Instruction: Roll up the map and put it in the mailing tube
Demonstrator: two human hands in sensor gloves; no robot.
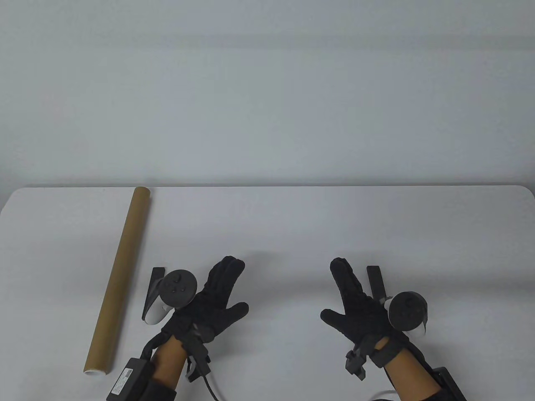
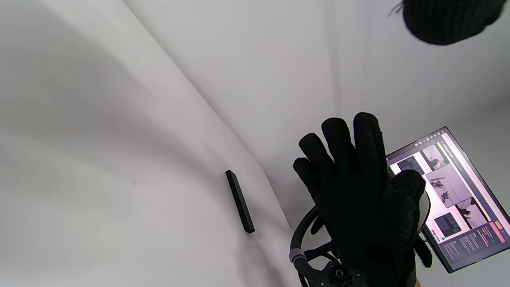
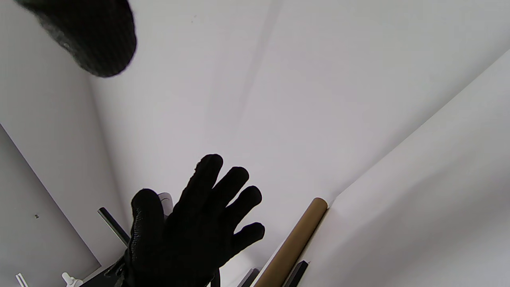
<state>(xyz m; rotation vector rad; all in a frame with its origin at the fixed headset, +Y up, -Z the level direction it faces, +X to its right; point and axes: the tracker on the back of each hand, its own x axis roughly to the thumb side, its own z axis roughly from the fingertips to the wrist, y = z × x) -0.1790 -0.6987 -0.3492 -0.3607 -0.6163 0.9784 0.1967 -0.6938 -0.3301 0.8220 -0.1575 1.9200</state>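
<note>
Mailing tube (image 1: 118,280), brown cardboard, lying on the white worktop (image 1: 292,225) at the left, running from the far edge down toward the near edge, well apart from both hands. Left hand (image 1: 211,298) hovering low near the front, fingers stretched out and spread, grasping nothing. Right hand (image 1: 357,300) mirroring it on the other side, fingers likewise released and empty. Showing palm-side in each other's wrist views, with a lit monitor (image 2: 454,195) standing behind the right one. Resting flat beside each hand, a small black bar (image 1: 376,280).
</note>
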